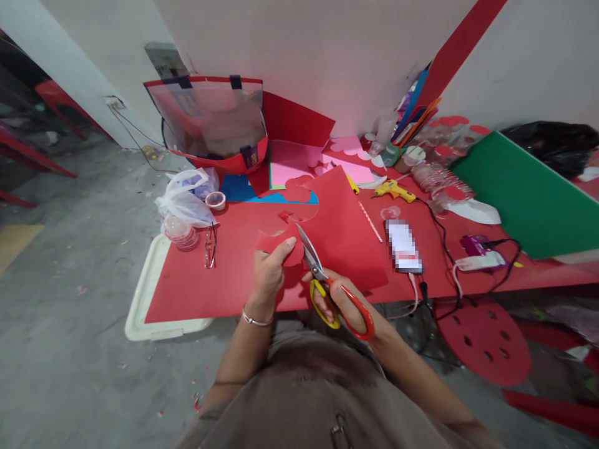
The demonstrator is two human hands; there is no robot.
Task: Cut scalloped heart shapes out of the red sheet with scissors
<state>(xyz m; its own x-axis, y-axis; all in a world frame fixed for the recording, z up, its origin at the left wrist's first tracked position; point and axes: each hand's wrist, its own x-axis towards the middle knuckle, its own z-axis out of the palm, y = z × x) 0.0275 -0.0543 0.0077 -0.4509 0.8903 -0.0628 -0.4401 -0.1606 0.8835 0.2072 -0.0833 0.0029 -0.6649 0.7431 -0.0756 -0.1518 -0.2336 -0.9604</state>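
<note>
My left hand pinches a piece of red paper with a curved, cut edge, thumb on top. In my right hand are scissors with one orange-red handle loop and one yellow loop. Their blades stand apart and point up and to the left, touching or close beside the paper's right side. A larger red sheet with a curved cut-out on its left edge lies just beyond the scissors. Behind my hands rests a red scalloped paper shape.
A yellow glue gun, a phone and cables lie to the right. Eyeglasses, a plastic bag and stacked clear lids sit left. A large bag stands at the back; a green board leans at the right.
</note>
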